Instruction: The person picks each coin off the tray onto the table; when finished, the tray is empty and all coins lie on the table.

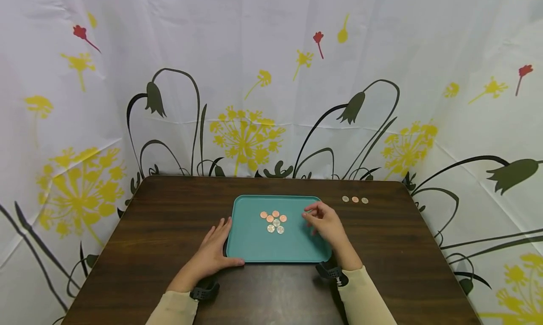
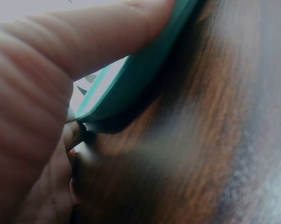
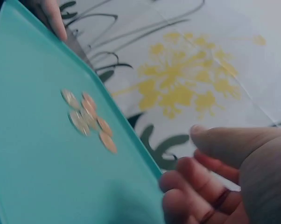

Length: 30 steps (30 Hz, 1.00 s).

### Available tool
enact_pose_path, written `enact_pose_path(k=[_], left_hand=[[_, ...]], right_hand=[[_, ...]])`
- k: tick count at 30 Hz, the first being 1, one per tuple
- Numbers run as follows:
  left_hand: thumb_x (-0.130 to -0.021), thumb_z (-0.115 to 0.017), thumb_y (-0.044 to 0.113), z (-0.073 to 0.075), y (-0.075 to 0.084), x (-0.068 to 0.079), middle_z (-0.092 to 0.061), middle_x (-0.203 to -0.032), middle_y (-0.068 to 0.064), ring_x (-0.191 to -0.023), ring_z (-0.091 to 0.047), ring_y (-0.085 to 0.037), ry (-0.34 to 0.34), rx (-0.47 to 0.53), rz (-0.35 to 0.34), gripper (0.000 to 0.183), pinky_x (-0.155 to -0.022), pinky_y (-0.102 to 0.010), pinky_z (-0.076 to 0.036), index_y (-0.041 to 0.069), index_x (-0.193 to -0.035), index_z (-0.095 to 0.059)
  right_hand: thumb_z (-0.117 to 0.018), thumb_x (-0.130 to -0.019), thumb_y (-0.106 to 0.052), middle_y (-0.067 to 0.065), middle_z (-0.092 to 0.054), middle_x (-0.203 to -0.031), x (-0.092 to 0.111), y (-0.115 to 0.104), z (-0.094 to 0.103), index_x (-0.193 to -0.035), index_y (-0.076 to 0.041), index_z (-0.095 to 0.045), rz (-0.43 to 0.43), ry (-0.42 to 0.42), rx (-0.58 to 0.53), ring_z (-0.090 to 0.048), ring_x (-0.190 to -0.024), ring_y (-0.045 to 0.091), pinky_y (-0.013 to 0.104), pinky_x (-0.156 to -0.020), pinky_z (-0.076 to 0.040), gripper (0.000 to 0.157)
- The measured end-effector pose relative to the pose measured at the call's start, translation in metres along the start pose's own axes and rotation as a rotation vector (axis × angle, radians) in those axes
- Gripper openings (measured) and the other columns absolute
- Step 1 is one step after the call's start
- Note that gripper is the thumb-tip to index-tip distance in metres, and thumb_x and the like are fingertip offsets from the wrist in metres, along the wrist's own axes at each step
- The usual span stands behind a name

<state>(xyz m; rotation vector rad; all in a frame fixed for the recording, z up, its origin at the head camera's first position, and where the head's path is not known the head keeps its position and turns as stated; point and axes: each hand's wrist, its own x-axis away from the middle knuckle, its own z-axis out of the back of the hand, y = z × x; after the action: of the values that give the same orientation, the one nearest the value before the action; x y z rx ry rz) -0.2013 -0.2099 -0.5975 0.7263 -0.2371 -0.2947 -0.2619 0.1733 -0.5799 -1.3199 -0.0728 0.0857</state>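
Observation:
A teal tray [image 1: 250, 245] lies on the table, with several copper coins [image 1: 275, 213] and three silver coins [image 1: 270, 229] grouped close together near its middle. My left hand [image 1: 214, 249] rests along the tray's left side, fingers spread and straight, its thumb [image 2: 108, 32] lying at the front rim. Over the right part of the tray hovers my right hand [image 1: 325, 225], fingers loosely bent. In the right wrist view its thumb [image 3: 215, 140] stands apart from the fingers, and nothing shows between them. The grouped coins [image 3: 80, 122] lie some way from that hand.
Right of the tray, a short row of one copper coin [image 1: 355, 199] between two silver ones sits near the back of the dark wooden table [image 1: 178, 197]. A white flower-patterned curtain [image 1: 271, 42] hangs behind the table. Each wrist wears a black band [image 1: 205, 292].

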Motion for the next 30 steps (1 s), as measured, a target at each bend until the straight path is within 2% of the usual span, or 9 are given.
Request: enact_pose_path(k=[5, 9, 14, 20, 30], left_hand=[[-0.080, -0.093, 0.060, 0.000, 0.002, -0.003, -0.013, -0.183, -0.019, -0.172, -0.005, -0.040, 0.002, 0.003, -0.011, 0.140, -0.136, -0.064, 0.000, 0.003, -0.176, -0.008], [-0.080, -0.093, 0.060, 0.000, 0.003, -0.004, -0.013, -0.183, -0.019, -0.172, -0.005, -0.040, 0.002, 0.001, -0.018, 0.139, -0.136, -0.064, -0.001, 0.004, -0.176, -0.009], [-0.080, -0.094, 0.059, 0.000, 0.004, -0.004, -0.013, -0.183, -0.020, -0.172, -0.006, -0.041, -0.004, 0.002, -0.021, 0.139, -0.136, -0.065, -0.001, 0.003, -0.175, -0.009], [-0.080, -0.093, 0.060, 0.002, 0.004, -0.006, -0.012, -0.183, -0.019, -0.172, -0.005, -0.040, 0.002, 0.001, -0.024, 0.139, -0.136, -0.064, 0.000, 0.004, -0.176, -0.009], [-0.079, -0.093, 0.062, 0.001, -0.001, -0.001, -0.013, -0.183, -0.021, -0.172, -0.004, -0.042, 0.000, -0.001, -0.001, 0.141, -0.136, -0.065, 0.001, 0.003, -0.175, -0.009]], right_hand=[[-0.079, -0.101, -0.015, 0.021, -0.074, -0.093, -0.010, -0.001, -0.017, -0.123, -0.002, -0.073, -0.020, -0.143, 0.076, -0.068, -0.068, 0.022, 0.032, -0.055, -0.061, 0.026], [-0.078, -0.100, -0.009, 0.017, -0.074, -0.094, -0.019, 0.000, -0.025, -0.124, -0.005, -0.073, -0.012, -0.204, 0.108, -0.067, -0.062, 0.019, 0.034, -0.055, -0.063, 0.024], [-0.080, -0.099, -0.008, 0.012, -0.073, -0.091, -0.029, 0.006, -0.030, -0.125, -0.007, -0.074, 0.004, -0.231, 0.127, -0.063, -0.055, 0.016, 0.031, -0.053, -0.061, 0.027], [-0.083, -0.097, -0.009, 0.007, -0.065, -0.088, -0.036, 0.003, -0.032, -0.127, -0.013, -0.077, -0.040, -0.221, 0.119, -0.058, -0.053, 0.015, 0.028, -0.051, -0.057, 0.031], [-0.084, -0.096, -0.011, 0.002, -0.059, -0.083, -0.035, 0.006, -0.042, -0.118, -0.016, -0.082, -0.044, -0.238, 0.211, -0.056, -0.051, 0.013, 0.026, -0.050, -0.055, 0.022]])
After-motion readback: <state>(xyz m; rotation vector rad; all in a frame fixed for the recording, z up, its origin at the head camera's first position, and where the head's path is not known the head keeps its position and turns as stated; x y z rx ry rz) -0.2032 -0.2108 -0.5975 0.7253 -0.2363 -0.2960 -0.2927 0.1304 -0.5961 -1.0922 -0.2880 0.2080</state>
